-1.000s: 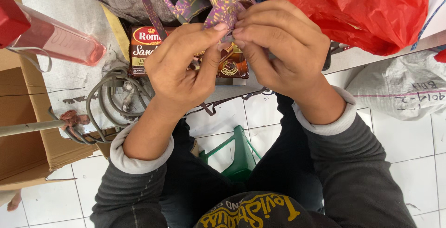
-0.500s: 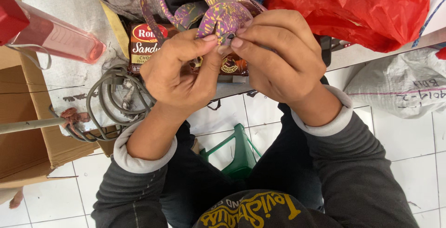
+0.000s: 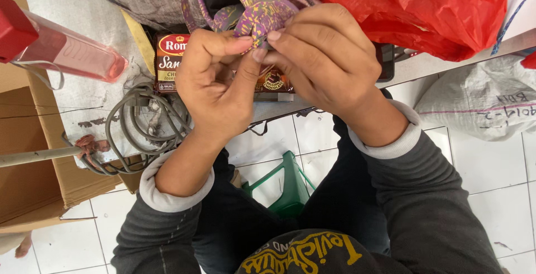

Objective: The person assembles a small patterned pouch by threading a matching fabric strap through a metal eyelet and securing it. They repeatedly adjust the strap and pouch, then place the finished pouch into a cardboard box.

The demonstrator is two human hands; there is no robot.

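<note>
My left hand and my right hand meet over the table edge, fingertips pinched together on a small purple patterned fabric pouch. The pouch has a dark lining and a dark button on top. Both thumbs and forefingers press on its lower edge. Under my hands lies a brown snack packet, mostly covered by them.
A red plastic bag lies at the upper right, a pink bottle with a red cap at the left, coiled grey cable beside a cardboard box. A white sack and a green stool sit on the tiled floor.
My hands have shifted slightly up and right while working the pouch's edge; the pouch has turned, and its dark opening and button now show.
</note>
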